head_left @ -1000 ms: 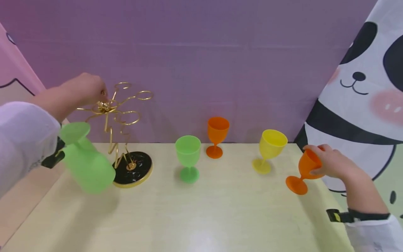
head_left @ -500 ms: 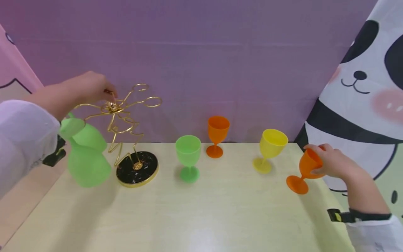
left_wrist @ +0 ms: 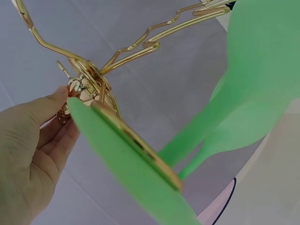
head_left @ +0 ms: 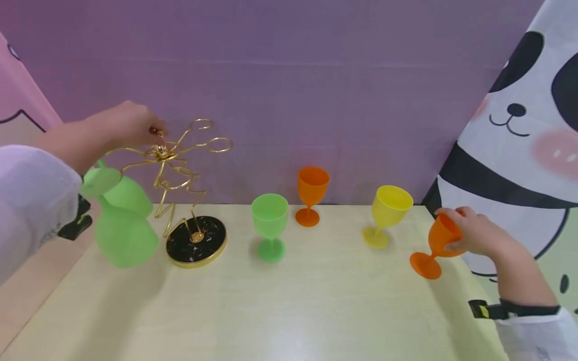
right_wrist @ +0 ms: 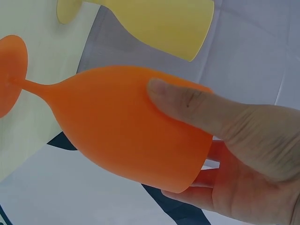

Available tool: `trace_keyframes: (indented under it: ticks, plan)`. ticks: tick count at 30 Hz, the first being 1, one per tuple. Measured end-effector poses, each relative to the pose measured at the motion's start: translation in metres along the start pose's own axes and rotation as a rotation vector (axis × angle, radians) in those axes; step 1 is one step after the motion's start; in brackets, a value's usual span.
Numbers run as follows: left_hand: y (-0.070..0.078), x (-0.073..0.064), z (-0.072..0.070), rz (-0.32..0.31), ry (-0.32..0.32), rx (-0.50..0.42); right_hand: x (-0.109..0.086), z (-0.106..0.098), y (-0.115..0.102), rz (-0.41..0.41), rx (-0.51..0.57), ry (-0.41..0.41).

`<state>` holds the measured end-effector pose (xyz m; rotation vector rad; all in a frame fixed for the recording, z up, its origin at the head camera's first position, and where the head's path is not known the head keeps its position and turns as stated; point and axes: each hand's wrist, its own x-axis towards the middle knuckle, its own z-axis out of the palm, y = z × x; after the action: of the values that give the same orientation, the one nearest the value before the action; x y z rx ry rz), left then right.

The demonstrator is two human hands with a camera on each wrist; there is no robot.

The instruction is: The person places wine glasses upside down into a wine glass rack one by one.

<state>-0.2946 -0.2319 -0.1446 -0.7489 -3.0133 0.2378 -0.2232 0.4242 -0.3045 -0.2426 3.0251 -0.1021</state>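
My left hand (head_left: 124, 125) pinches the top knob of a gold wire goblet rack (head_left: 196, 246) with a round black base, at the left of the table. Two green goblets hang upside down from its left loops: the front one (head_left: 125, 240) partly covers the rear one (head_left: 133, 198). In the left wrist view, thumb and fingers meet at the gold knob, near a hanging goblet's foot (left_wrist: 126, 164). My right hand (head_left: 478, 233) grips an orange goblet (head_left: 440, 238) by its bowl, at the table's right side. The right wrist view shows the thumb across this orange bowl (right_wrist: 108, 112).
A green goblet (head_left: 270, 215), another orange goblet (head_left: 312, 186) and a yellow goblet (head_left: 389, 205) stand upright along the back of the pale table (head_left: 289, 306). Behind them rises a purple backdrop (head_left: 280, 100). A panda-print cloth (head_left: 510, 170) borders the right side.
The rack has shifted slightly right and turned under my left hand, so the second hanging green goblet has come into sight. My right hand and its orange goblet stay about where they were.
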Motion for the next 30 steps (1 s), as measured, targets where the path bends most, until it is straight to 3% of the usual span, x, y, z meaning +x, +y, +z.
trace_keyframes:
  ticks: [12, 25, 30]
  plan:
    - [0.005, 0.004, 0.003, -0.043, -0.039, -0.046, 0.008, -0.001, -0.003, 0.041, 0.055, -0.067]
    - [0.002, 0.004, 0.001, -0.048, -0.043, -0.053, -0.001, -0.024, -0.001, 0.051, -0.025, 0.082]
    - [0.009, 0.008, -0.003, -0.086, -0.079, -0.045, -0.012, -0.035, -0.008, 0.073, -0.029, 0.116]
